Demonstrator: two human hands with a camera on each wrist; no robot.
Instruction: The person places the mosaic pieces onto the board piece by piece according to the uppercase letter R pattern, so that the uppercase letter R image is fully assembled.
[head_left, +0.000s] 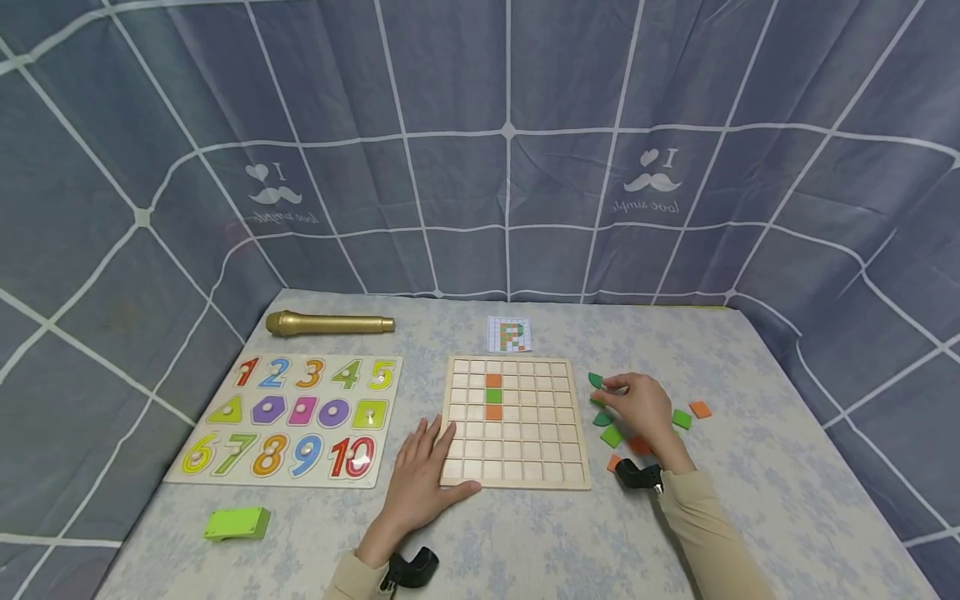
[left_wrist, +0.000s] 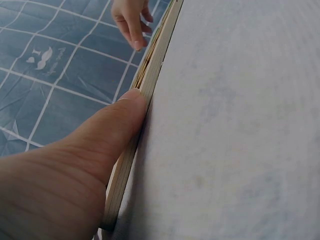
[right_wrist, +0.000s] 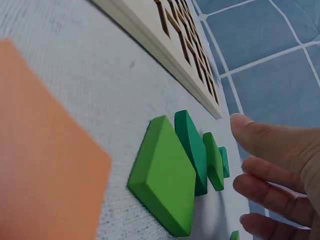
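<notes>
Your left hand [head_left: 420,483]: fingers laid straight along the left edge of the wooden board [head_left: 525,484], thumb on its near edge; three tiles [head_left: 493,397], orange, green, orange, set in one board column ahead and right of that hand; your right hand [head_left: 637,407]: thumb and fingers apart, loosely bent, just over green tiles [head_left: 611,436]; orange tile [head_left: 700,409], to that hand's right; number puzzle [head_left: 240,480], left of your left hand; picture card [head_left: 509,334], ahead, between both hands.
</notes>
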